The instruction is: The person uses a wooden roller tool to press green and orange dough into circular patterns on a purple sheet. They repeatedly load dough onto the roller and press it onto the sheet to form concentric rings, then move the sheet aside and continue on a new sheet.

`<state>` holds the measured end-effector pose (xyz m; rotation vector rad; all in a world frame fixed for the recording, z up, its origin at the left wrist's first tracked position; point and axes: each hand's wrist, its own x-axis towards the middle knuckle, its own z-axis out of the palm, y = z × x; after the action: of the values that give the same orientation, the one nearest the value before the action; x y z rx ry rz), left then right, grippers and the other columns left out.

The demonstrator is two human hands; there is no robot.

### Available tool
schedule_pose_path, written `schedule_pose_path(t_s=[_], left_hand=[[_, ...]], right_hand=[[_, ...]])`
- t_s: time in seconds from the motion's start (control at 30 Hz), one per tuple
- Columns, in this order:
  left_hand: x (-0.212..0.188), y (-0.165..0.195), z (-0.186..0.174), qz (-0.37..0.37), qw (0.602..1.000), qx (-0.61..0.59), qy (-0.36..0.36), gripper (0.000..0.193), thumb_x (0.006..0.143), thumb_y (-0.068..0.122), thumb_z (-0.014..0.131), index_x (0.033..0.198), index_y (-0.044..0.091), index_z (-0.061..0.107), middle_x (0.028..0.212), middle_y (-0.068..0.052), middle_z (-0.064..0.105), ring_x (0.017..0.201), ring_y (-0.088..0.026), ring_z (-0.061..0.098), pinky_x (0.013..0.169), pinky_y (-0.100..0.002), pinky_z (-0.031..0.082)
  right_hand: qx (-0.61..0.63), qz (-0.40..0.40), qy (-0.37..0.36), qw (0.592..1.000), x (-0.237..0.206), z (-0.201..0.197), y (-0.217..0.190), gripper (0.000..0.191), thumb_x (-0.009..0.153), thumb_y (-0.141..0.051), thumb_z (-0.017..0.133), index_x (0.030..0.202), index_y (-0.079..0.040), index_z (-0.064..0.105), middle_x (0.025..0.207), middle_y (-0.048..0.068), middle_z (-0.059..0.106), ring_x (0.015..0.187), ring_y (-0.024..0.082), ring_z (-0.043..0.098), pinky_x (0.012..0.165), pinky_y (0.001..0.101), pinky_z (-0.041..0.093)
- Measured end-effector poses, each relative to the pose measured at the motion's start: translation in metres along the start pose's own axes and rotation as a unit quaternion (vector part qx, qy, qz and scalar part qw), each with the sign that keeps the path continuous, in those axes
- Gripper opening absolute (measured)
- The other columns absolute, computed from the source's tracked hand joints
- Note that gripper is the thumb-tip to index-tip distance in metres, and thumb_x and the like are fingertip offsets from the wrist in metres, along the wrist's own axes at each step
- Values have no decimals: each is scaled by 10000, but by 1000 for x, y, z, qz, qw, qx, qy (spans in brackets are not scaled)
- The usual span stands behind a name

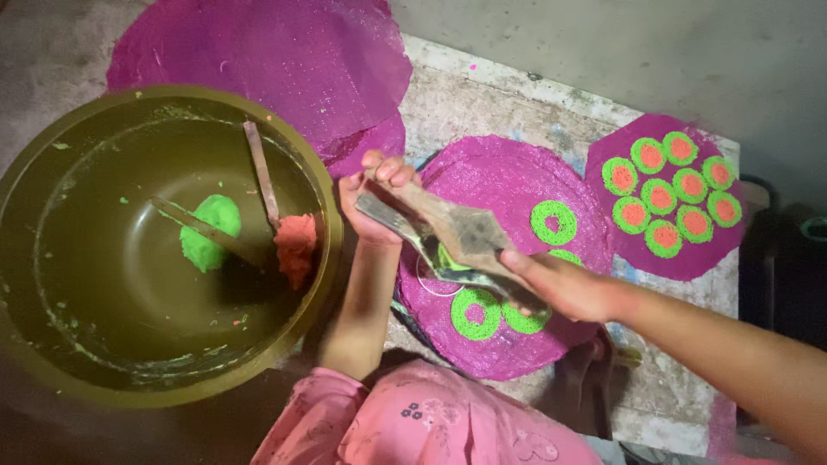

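Squarely between both hands (564,288), wooden press (457,237)

To my left a big round olive-green basin (52,284) is sitting, smeared inside, and it is holding a lump of green dough (211,232) and a lump of orange-red dough (295,248), with two thin sticks (261,172) leaning in it. Beyond it, a large magenta woven mat (258,60) is lying flat. Far right, on the worn pale table (491,95), a smaller magenta mat (607,224) is carrying finished green rings with orange centres (672,194).
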<state>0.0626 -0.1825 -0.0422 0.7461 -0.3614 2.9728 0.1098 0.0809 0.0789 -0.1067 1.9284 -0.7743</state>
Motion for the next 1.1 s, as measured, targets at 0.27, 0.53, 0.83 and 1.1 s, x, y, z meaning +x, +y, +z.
schedule_pose_path(t_s=[0.27,0.53,0.83,1.1], left_hand=[[-16,-22,-4,22,998,1,63,214,1002,289,475,1103,145,597,1046,-42,601,1046,-207,563,1022,-400,483],[13,-33,-17,-18,998,1,52,205,954,337,509,1031,161,582,972,-17,558,961,-189,540,963,-402,498],[6,0,5,-32,998,62,2,247,985,361,476,1019,140,583,920,-18,555,909,-190,569,957,-434,541],[-27,-23,-9,-67,963,209,157,470,942,394,446,1223,59,621,1149,-157,680,1112,-308,641,1024,-487,515]], right_hand=[[-10,49,21,999,-11,7,3,827,924,-711,247,948,-52,747,728,65,699,678,169,640,688,357,543],[-79,-32,146,986,-9,5,9,745,936,-661,314,965,-31,712,658,54,650,615,173,628,625,376,522],[-47,-100,130,985,7,34,5,737,969,-638,311,900,-18,703,645,44,647,577,151,627,553,342,510],[79,7,79,994,-11,17,67,736,981,-616,324,856,10,691,672,85,669,578,176,642,581,359,558]])
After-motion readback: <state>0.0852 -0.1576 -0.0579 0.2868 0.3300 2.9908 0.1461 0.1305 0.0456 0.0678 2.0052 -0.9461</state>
